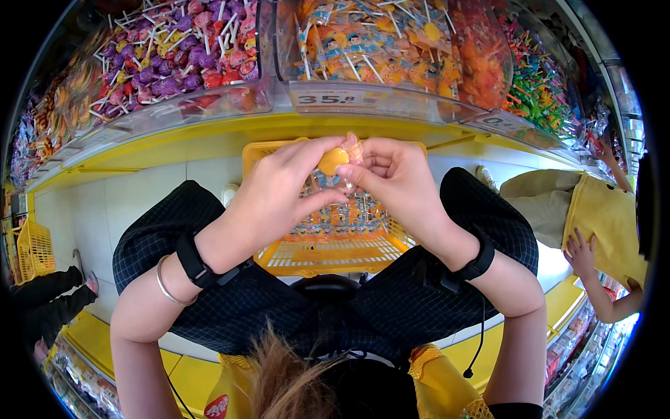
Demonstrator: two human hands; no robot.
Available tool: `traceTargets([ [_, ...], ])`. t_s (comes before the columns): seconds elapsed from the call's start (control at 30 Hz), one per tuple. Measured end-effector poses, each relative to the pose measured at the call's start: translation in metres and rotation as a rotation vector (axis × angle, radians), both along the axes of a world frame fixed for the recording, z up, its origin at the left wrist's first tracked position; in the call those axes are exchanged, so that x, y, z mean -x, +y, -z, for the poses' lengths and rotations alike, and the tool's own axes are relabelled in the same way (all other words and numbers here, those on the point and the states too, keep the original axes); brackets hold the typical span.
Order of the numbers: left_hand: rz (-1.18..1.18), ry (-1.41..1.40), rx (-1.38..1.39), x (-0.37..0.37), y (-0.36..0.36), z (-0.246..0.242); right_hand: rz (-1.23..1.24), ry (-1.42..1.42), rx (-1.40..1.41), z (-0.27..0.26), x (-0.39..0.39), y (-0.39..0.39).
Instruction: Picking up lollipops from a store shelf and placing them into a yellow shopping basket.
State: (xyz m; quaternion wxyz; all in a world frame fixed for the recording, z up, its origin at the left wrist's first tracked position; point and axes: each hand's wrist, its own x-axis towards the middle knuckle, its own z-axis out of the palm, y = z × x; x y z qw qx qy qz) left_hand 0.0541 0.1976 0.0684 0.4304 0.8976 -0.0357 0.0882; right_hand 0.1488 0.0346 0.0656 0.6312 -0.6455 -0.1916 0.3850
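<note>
A round yellow candy (333, 161) in a clear printed wrapper is held up between both hands. My left hand (280, 180) grips it from the left, with the thumb apart below it. My right hand (395, 175) pinches the wrapper, its thumb at the candy's lower right edge. Whether a stick is attached cannot be seen. Just below the hands stands a yellow plastic shopping basket (330, 259). Inside lie several clear-wrapped packets (340, 220) with orange and blue print, partly hidden by my hands.
Ahead, clear bins on a yellow shelf (314, 123) hold purple and red lollipops (183, 52) and orange-wrapped lollipops (361, 47). A person in a yellow top (602, 225) stands at the right. Another person's legs (57, 298) and a yellow basket (35, 249) are at the left.
</note>
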Motion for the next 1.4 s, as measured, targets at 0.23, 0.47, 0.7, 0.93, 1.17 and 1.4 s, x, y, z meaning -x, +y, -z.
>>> traceTargets([
  [0.23,0.038,0.006,-0.014,-0.004,-0.004,0.003,0.022,-0.063,-0.035,0.007,0.0,-0.004],
  [0.47,0.12,0.102,-0.074,-0.01,-0.004,0.008,0.067,-0.154,-0.059,-0.005,-0.002,-0.001],
  [0.7,0.093,0.102,-0.141,-0.006,-0.012,0.013,-0.091,-0.585,0.047,-0.006,-0.007,-0.007],
  [0.93,0.16,0.033,-0.42,-0.004,-0.009,0.021,-0.128,-0.63,0.128,-0.007,0.0,-0.009],
  [1.17,0.116,0.036,-0.558,-0.003,-0.011,0.018,-0.187,-0.562,0.118,-0.004,0.0,-0.009],
  [1.4,0.055,-0.002,-0.523,-0.003,-0.01,0.018,-0.214,-0.605,0.078,-0.009,-0.001,-0.006],
])
